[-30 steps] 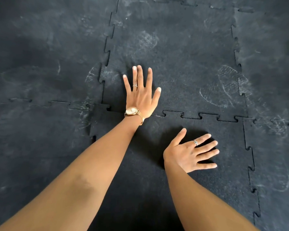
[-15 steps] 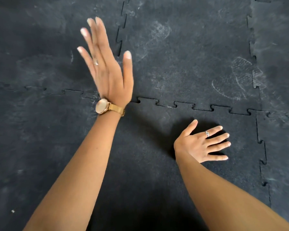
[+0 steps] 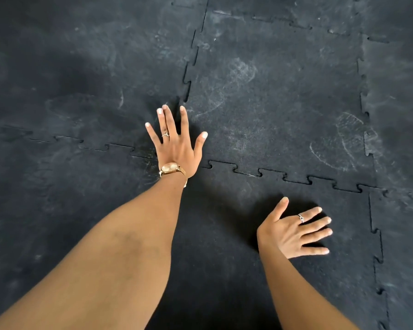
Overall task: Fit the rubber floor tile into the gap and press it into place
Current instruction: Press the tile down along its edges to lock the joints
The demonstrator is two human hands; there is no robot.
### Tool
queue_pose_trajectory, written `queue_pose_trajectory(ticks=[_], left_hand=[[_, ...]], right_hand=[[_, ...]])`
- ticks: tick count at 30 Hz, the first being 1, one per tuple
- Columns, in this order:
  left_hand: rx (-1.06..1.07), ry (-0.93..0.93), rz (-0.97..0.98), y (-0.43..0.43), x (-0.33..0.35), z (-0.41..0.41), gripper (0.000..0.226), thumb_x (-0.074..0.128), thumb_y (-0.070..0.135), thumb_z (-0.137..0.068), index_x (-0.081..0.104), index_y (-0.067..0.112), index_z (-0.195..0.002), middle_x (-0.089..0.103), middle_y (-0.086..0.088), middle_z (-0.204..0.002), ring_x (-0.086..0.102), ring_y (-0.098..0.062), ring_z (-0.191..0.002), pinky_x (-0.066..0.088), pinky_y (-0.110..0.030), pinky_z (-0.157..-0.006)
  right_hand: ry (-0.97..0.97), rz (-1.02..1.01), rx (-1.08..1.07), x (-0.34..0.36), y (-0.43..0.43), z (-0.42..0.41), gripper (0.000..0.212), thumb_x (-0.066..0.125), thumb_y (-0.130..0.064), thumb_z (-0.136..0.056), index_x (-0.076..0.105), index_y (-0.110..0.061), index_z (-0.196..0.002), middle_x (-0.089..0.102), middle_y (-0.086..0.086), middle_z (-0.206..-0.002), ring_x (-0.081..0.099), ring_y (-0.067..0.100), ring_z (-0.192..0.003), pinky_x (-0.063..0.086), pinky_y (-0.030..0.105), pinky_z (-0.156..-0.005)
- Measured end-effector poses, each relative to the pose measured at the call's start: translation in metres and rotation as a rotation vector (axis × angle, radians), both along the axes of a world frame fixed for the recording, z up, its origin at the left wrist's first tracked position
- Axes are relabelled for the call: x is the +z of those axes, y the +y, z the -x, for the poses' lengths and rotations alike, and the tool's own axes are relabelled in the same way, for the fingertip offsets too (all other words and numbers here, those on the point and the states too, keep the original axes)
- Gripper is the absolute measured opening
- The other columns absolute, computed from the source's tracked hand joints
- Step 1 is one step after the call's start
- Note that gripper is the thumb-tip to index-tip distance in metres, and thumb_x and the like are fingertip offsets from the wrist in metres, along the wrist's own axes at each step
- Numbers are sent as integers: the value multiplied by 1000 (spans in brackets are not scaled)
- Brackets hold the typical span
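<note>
While flat, both hands rest on tile.

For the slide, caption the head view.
Left hand flat on the tile corner joint, right hand flat on the near rubber tile.

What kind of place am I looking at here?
Probably a gym or workshop floor being laid. Black interlocking rubber tiles with jigsaw-edged seams fill the view, marked with dusty shoe prints.
</note>
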State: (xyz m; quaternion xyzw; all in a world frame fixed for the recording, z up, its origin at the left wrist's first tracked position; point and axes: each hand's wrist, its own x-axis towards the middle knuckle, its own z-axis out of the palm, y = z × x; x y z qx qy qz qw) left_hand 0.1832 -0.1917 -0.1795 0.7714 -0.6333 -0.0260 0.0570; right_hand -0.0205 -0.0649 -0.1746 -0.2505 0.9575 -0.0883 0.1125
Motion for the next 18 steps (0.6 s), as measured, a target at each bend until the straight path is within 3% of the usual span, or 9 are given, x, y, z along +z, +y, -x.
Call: queue_pose_trajectory(ticks=[5, 6, 9, 11, 13, 16, 18], left_hand=[[-69, 16, -17, 0, 1, 0, 79, 9, 66, -95, 12, 16, -156, 2, -24, -161, -4, -39, -150, -5, -64, -116], [-192, 7, 16, -3, 3, 0, 77, 16, 65, -97, 17, 15, -155, 5, -25, -161, -1, -40, -150, -6, -63, -115], [-859, -89, 119, -16, 1, 2, 73, 27, 60, -99, 22, 13, -154, 9, -22, -161, 5, -37, -150, -1, -58, -119], [-1033, -106, 110, -23, 2, 4, 76, 22, 62, -99, 13, 13, -157, 4, -19, -163, 0, -33, -151, 0, -54, -121], [-967, -30, 112, -25, 2, 1, 80, 24, 63, -98, 10, 10, -156, 1, -19, -163, -3, -32, -151, 1, -52, -122], [-750, 229, 103, -26, 3, -2, 83, 32, 61, -96, 11, 7, -156, -1, -20, -163, -9, -35, -150, -8, -50, -121], [-605, 274, 107, -30, 6, 0, 79, 30, 58, -97, 12, 7, -156, 0, -22, -162, -8, -38, -149, -12, -50, -119]], right_hand=[[-44, 2, -61, 1, 14, -51, 74, 17, -59, -96, 5, -17, -156, 3, 8, -164, -3, 30, -150, -5, 60, -117], [-35, 11, -67, 0, 14, -55, 73, 17, -59, -97, 6, -16, -156, 5, 9, -163, -1, 31, -150, -3, 62, -117], [6, 20, -72, -5, 10, -58, 72, 19, -58, -98, 10, -16, -155, 11, 11, -162, 5, 34, -149, 1, 63, -116], [26, 18, -88, -7, 10, -57, 72, 19, -57, -97, 10, -16, -155, 11, 11, -162, 5, 34, -149, 1, 64, -116], [26, 26, -83, -6, 12, -58, 72, 18, -58, -97, 10, -16, -155, 11, 10, -162, 3, 34, -149, 1, 63, -116], [36, 32, -79, -8, 12, -56, 72, 15, -58, -97, 8, -17, -156, 8, 10, -163, 1, 33, -149, -1, 63, -116], [29, 15, -96, -7, 12, -55, 72, 15, -58, -97, 5, -17, -156, 5, 9, -163, -2, 33, -150, -2, 63, -116]])
